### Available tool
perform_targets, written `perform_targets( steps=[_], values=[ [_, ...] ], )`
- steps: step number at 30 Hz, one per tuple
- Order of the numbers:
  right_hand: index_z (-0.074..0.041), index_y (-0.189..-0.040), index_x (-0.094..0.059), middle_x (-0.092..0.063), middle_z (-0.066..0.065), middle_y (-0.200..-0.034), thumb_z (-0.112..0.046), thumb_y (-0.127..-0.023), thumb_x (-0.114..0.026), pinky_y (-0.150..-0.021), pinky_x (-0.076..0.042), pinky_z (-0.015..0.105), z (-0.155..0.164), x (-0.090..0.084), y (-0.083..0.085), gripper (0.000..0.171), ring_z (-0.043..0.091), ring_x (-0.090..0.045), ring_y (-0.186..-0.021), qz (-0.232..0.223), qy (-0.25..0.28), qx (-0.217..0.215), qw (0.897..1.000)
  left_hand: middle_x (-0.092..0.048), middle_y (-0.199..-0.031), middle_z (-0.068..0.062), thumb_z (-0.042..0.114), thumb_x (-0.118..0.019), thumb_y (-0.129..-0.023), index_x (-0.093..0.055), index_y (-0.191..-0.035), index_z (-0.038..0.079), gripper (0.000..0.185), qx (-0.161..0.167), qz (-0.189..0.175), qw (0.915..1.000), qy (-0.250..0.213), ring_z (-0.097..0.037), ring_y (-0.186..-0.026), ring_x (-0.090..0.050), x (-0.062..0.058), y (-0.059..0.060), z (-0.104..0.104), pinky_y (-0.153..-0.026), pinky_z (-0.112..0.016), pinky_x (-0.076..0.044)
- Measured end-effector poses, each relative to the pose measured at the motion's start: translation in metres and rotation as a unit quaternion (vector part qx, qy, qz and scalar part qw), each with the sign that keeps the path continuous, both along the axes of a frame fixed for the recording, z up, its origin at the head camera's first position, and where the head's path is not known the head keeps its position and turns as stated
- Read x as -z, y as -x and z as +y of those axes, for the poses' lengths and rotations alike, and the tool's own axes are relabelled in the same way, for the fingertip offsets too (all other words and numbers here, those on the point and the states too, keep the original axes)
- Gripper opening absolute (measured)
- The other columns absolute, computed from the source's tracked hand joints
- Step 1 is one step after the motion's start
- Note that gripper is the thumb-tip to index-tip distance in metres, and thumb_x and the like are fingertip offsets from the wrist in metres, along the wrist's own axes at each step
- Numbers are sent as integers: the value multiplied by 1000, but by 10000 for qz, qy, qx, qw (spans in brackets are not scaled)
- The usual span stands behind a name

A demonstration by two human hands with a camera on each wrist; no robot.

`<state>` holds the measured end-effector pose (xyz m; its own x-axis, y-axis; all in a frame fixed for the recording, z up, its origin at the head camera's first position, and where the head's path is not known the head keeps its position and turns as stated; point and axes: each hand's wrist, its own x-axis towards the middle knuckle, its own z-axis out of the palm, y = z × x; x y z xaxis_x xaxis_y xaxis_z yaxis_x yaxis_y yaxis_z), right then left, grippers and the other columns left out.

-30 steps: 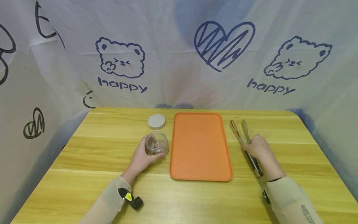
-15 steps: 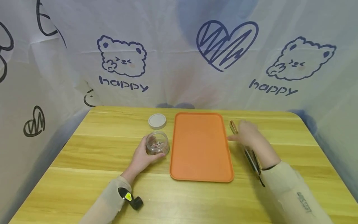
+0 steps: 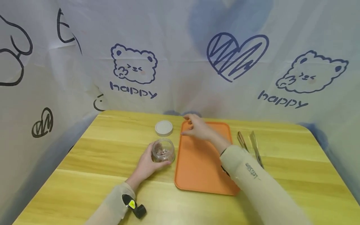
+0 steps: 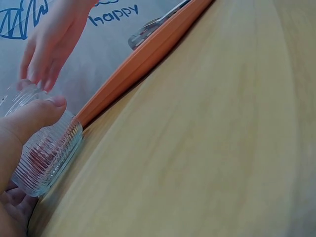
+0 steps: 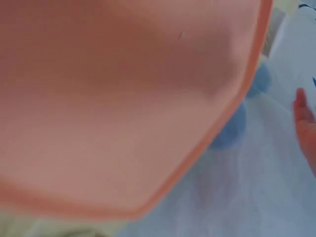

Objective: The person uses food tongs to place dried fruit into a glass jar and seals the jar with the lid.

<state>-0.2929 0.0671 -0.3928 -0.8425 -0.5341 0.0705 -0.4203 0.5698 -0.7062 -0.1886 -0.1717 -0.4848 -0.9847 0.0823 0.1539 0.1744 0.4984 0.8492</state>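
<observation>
Left hand (image 3: 146, 164) wraps small ribbed clear glass jar (image 3: 163, 150) (lid off, small reddish bits inside), jar upright on yellow wooden worktop (image 3: 84, 162), just left of flat orange rectangular tray (image 3: 197, 168). Right hand (image 3: 198, 128) empty, fingers loosely bent, hovering over tray's far left corner. Round white lid (image 3: 164, 127) beyond jar. Metal tongs (image 3: 250, 145) right of tray.

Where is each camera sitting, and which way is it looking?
Head: worn on the head, looking forward and down at the wooden table; both sleeved arms show, left hand holding the ribbed clear glass jar.
Left wrist: low beside the jar, facing the flat orange plastic tray; thumb shows.
Right wrist: just above the tray; fingertips show.
All three views share the tray.
</observation>
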Motion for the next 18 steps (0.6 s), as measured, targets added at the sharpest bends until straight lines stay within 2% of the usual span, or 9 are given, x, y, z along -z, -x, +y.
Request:
perform_targets(
  steps=[3, 9, 18],
  values=[
    [0, -141, -37, -39, 20, -139, -18, -82, -77, -96, -47, 40, -20, 10, 10, 74, 35, -44, -123, -53, 287, -224, 9993, -49, -137, -12, 38, -89, -64, -36, -143, 10, 99, 2, 64, 10000, 37, -30, -126, -44, 2, 0, -1, -107, -49, -34],
    [3, -141, -37, -39, 23, -140, -17, -77, -81, -102, -42, 43, -54, 26, 29, 80, 39, -40, -128, 13, 191, -512, 9985, -50, -136, -12, 36, -89, -64, -38, -142, 10, 97, -14, 186, 9998, -33, -31, -125, -45, 3, -2, -1, -106, -50, -35],
    [2, -140, -41, -44, 18, -141, -21, -73, -85, -106, -37, 42, -85, 49, 46, 84, 32, -42, -128, 244, -230, -236, 9992, -51, -134, -11, 37, -90, -63, -40, -140, 10, 96, -41, 255, 9996, -61, -30, -123, -47, 3, -2, -3, -104, -50, -36]
  ],
)
